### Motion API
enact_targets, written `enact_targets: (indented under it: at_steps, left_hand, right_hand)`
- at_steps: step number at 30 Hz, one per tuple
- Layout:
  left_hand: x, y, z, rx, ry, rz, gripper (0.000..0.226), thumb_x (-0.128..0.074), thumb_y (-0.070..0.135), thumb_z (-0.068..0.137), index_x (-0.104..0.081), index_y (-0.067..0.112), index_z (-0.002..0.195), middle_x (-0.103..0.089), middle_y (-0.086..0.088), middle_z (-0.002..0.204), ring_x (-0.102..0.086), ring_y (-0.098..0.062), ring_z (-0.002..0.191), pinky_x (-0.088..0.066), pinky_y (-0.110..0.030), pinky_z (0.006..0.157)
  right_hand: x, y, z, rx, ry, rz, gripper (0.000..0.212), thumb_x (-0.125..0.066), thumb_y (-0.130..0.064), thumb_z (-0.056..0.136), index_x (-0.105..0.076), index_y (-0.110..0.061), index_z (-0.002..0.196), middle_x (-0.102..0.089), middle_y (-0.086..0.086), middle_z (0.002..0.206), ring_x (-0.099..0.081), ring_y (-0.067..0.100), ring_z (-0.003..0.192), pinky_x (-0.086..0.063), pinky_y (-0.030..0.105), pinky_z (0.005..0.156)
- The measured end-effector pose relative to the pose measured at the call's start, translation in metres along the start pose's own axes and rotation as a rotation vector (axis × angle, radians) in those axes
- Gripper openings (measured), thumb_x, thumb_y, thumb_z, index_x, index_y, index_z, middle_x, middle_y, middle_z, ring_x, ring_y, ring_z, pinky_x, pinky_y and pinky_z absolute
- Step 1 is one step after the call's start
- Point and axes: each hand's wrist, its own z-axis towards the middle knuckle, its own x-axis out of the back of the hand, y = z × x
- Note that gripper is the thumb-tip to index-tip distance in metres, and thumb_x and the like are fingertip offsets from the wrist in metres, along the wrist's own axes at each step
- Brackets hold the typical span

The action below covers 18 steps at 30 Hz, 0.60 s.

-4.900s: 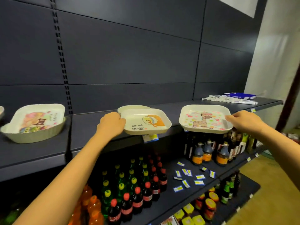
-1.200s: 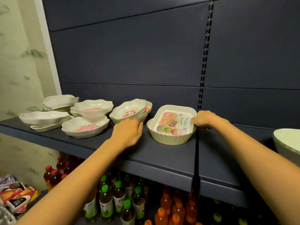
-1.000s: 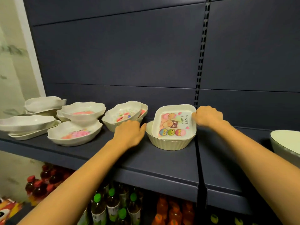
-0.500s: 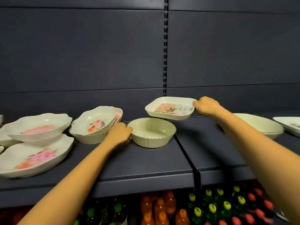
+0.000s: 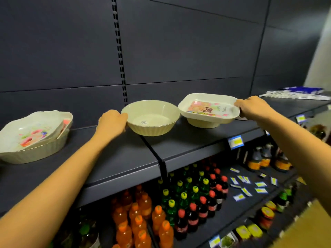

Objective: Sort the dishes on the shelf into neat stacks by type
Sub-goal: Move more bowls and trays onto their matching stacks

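Square cream plate with owl print (image 5: 207, 109) — my right hand (image 5: 251, 108) has a closed grip on its right rim, resting it atop a cream bowl (image 5: 203, 123) on the dark shelf (image 5: 188, 140). Left hand (image 5: 112, 123) grips the round ribbed cream bowl (image 5: 151, 119) at its left rim.

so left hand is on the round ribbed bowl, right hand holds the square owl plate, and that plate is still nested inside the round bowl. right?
Not quite. In the head view the left hand is on the round ribbed bowl and the right hand holds the square owl plate, but the plate is not in that bowl. It sits to the bowl's right, over another pale dish. The round bowl is empty.
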Motion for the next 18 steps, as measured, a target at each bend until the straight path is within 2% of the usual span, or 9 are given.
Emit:
enact_targets:
  at_steps: [3,5,7,10,14,18]
  left_hand:
    - [-0.023,0.029,0.005,-0.025,-0.027,-0.032,0.044,-0.041,0.010,0.089,-0.043,0.006,0.045,-0.042,-0.005,0.046,-0.041,-0.028,0.056,-0.029,-0.030,0.051]
    - [-0.037,0.047,0.008,-0.033,-0.037,-0.091,0.040,-0.038,0.014,0.090,-0.055,0.001,0.056,-0.049,-0.006,0.048,-0.049,-0.030,0.064,-0.038,-0.029,0.061]
    - [-0.050,0.067,0.011,-0.035,-0.029,-0.139,0.036,-0.037,0.017,0.090,-0.059,-0.001,0.068,-0.054,-0.011,0.054,-0.051,-0.030,0.067,-0.042,-0.031,0.070]
    - [-0.072,0.099,0.018,-0.016,0.012,-0.184,0.035,-0.038,0.019,0.089,-0.062,-0.002,0.073,-0.057,-0.018,0.065,-0.050,-0.030,0.068,-0.045,-0.035,0.071]
    - [-0.102,0.136,0.027,0.027,0.048,-0.203,0.033,-0.038,0.020,0.086,-0.059,0.001,0.070,-0.063,-0.021,0.078,-0.055,-0.035,0.076,-0.049,-0.041,0.081]
    - [-0.129,0.160,0.033,0.111,0.034,-0.197,0.033,-0.037,0.021,0.087,-0.059,0.003,0.069,-0.060,-0.016,0.073,-0.054,-0.033,0.078,-0.046,-0.039,0.081]
  right_hand:
    - [0.029,0.033,0.003,-0.056,0.042,-0.014,0.033,-0.046,-0.020,0.087,-0.045,-0.007,0.057,-0.048,0.014,0.064,-0.041,0.026,0.071,-0.028,0.032,0.054]
    - [0.046,0.054,0.008,-0.077,0.058,-0.020,0.030,-0.046,-0.021,0.087,-0.052,-0.003,0.063,-0.053,0.016,0.069,-0.044,0.027,0.073,-0.032,0.034,0.062]
    - [0.063,0.076,0.015,-0.094,0.068,-0.050,0.029,-0.047,-0.020,0.088,-0.058,-0.002,0.068,-0.058,0.017,0.076,-0.046,0.028,0.075,-0.034,0.033,0.068]
    - [0.085,0.106,0.030,-0.107,0.082,-0.108,0.035,-0.048,-0.022,0.090,-0.063,0.001,0.069,-0.064,0.024,0.091,-0.050,0.032,0.080,-0.036,0.035,0.071]
    - [0.108,0.143,0.055,-0.106,0.078,-0.137,0.037,-0.049,-0.018,0.091,-0.067,0.014,0.093,-0.064,0.030,0.106,-0.057,0.044,0.097,-0.040,0.039,0.076]
    - [0.119,0.172,0.075,-0.079,0.054,-0.140,0.036,-0.046,-0.018,0.093,-0.060,0.002,0.067,-0.064,0.030,0.103,-0.051,0.035,0.084,-0.035,0.035,0.072]
